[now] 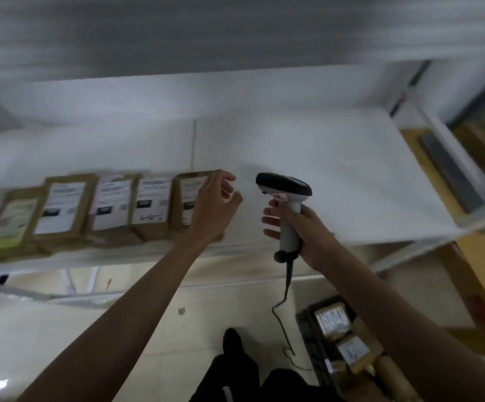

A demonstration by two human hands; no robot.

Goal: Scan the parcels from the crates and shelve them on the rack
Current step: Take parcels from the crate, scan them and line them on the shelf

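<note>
Several brown parcels with white labels stand in a row on the white rack shelf (322,175). The rightmost parcel (187,195) leans upright at the row's end. My left hand (215,204) hovers in front of its right edge with fingers loosely curled, holding nothing. To the right, my right hand (302,230) grips the handle of a grey and black barcode scanner (286,192), whose head faces left. Its cable hangs down to the floor. A dark crate (308,340) with more brown parcels (332,319) sits on the floor at lower right.
The shelf's right half is bare white surface. A second rack (453,175) with a dark flat object stands to the right. Below the shelf is pale tiled floor with my dark shoe (231,340). The frame is blurred by motion.
</note>
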